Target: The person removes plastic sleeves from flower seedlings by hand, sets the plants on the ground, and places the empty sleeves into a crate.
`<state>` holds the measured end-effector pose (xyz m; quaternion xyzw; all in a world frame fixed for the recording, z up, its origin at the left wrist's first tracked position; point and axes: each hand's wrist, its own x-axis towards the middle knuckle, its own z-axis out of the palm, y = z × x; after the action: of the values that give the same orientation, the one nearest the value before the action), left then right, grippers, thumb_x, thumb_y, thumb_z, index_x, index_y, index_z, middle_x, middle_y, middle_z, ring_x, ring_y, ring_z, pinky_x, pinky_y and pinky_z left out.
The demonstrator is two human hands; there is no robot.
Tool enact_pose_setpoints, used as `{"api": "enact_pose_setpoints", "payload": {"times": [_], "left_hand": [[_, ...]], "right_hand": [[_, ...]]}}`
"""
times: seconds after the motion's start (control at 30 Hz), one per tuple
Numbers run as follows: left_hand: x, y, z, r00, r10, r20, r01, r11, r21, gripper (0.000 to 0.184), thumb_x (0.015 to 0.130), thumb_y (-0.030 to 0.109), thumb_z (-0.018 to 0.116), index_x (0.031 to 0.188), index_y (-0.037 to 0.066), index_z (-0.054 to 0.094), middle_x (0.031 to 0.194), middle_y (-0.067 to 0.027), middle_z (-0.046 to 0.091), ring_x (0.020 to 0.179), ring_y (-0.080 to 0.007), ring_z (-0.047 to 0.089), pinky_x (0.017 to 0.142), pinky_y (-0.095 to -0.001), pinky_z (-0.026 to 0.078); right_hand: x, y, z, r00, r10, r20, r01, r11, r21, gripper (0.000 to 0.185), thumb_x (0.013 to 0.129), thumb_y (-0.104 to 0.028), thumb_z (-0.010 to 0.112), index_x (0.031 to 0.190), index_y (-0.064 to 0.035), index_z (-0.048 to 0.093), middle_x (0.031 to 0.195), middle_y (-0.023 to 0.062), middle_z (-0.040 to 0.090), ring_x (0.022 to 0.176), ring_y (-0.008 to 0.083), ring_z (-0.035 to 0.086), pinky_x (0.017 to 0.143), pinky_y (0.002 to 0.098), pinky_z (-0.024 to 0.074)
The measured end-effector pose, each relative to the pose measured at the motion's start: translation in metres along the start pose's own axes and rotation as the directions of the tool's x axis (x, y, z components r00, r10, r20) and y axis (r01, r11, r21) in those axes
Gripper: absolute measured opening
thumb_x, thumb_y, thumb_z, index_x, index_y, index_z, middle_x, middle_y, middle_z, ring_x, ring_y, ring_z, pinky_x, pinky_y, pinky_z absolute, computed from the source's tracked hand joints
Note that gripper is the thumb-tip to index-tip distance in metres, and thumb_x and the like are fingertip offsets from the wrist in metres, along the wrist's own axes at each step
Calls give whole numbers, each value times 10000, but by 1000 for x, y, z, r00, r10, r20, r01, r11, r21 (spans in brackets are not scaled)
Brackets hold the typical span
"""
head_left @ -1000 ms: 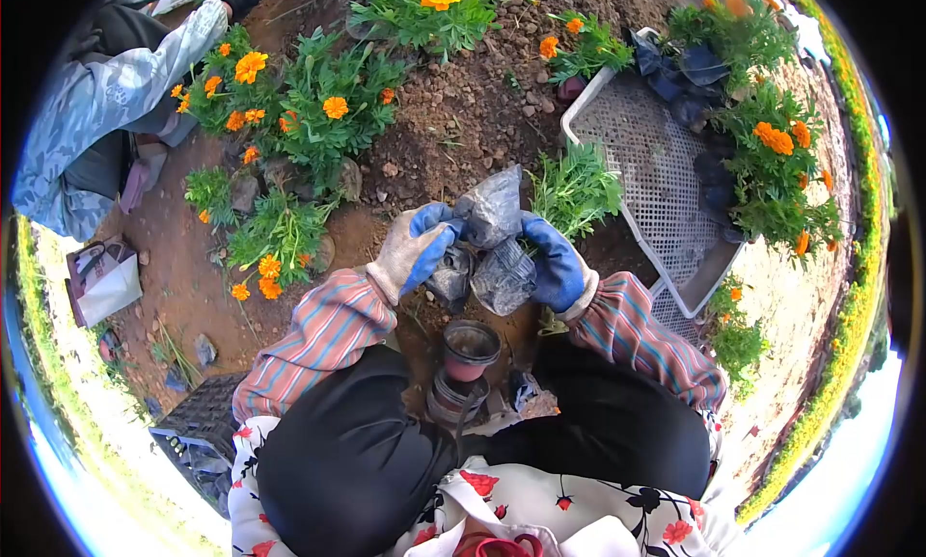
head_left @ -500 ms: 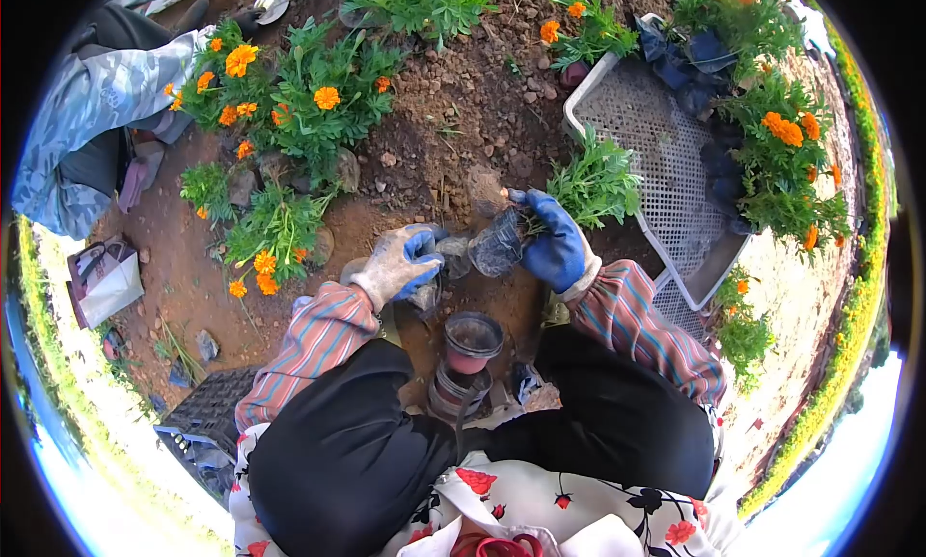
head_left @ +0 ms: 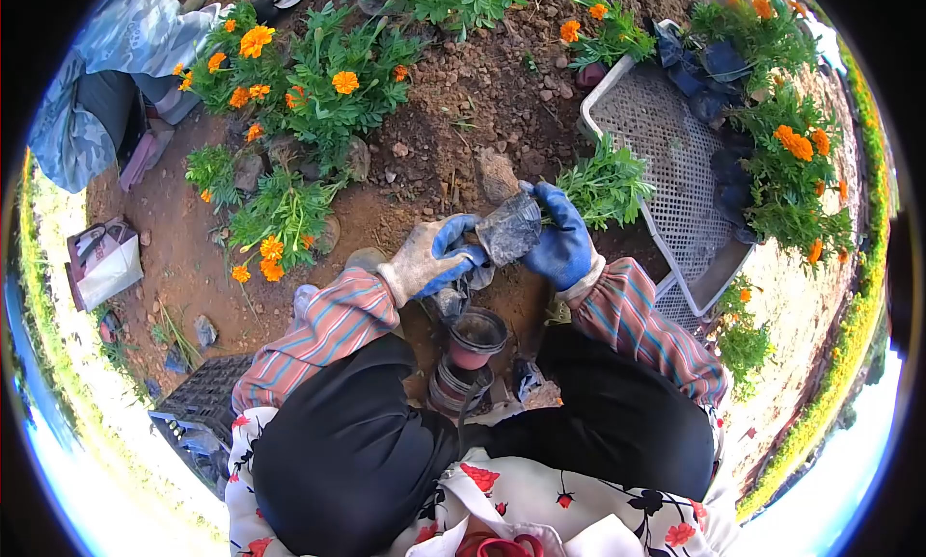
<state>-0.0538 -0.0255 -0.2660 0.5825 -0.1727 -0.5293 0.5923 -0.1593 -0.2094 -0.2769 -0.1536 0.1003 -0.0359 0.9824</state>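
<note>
A dark, soil-smeared plastic nursery pot [head_left: 509, 231] is tilted between my hands. My right hand [head_left: 561, 239], in a blue-coated glove, is closed around its right side. My left hand [head_left: 439, 258], gloved alike, has curled fingers at the pot's left edge. Crumpled black plastic [head_left: 449, 302] hangs under those fingers, and they appear to grip it. Leafy green foliage [head_left: 608, 183] lies just beyond my right hand; whether it grows from this pot is hidden. Below, between my knees, a reddish pot with a black rim [head_left: 476, 333] stands on other stacked pots [head_left: 453, 388].
A grey mesh crate [head_left: 666, 142] lies at the right, with potted orange marigolds [head_left: 796, 142] beyond. More marigolds [head_left: 333, 104] stand on the left. A person in a camouflage sleeve [head_left: 72, 133] sits upper left. A black crate [head_left: 207, 403] and a bag [head_left: 108, 268] are at left.
My left hand has moved right, up to the pot, and its fingers now meet the pot's edge. The pot has turned and risen slightly. The view has shifted a little.
</note>
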Motion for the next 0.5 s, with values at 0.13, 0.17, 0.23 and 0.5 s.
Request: {"api": "enact_pose_setpoints", "payload": {"times": [0.13, 0.17, 0.23, 0.5], "left_hand": [[-1, 23, 0, 987, 160, 3, -149, 910, 387, 344, 714, 89, 596, 1043, 0, 550, 905, -135, 623, 836, -185, 608, 734, -320, 471], [0, 23, 1, 985, 174, 3, -157, 878, 452, 309, 712, 90, 598, 1006, 0, 565, 885, -134, 623, 813, -178, 609, 719, -313, 472], [-2, 19, 2, 989, 144, -44, -115, 911, 395, 272, 713, 83, 596, 970, -2, 574, 858, -130, 622, 789, -175, 607, 712, -308, 472], [-14, -4, -18, 932, 62, -357, -78, 996, -30, 100, 776, 16, 556, 869, -15, 571, 764, -6, 573, 704, -40, 498, 641, -208, 427]], "right_hand": [[-3, 1, 26, 956, -167, -240, 33, 877, -479, 241, 874, -170, 488, 1082, -51, 514, 1083, 69, 540, 1015, 202, 499, 927, 384, 386], [-3, -2, 33, 952, -16, -304, -30, 989, -147, 246, 875, -168, 483, 1088, -48, 509, 1088, 68, 539, 1017, 196, 497, 933, 369, 383], [-4, -2, 29, 965, 56, -255, -71, 996, -49, 255, 873, -158, 482, 1102, -48, 500, 1100, 71, 535, 1026, 193, 491, 943, 357, 376], [5, -10, -11, 990, 68, -120, -91, 976, -199, 353, 830, -214, 561, 1141, -72, 475, 1209, 68, 465, 1097, 207, 441, 984, 343, 340]]}}
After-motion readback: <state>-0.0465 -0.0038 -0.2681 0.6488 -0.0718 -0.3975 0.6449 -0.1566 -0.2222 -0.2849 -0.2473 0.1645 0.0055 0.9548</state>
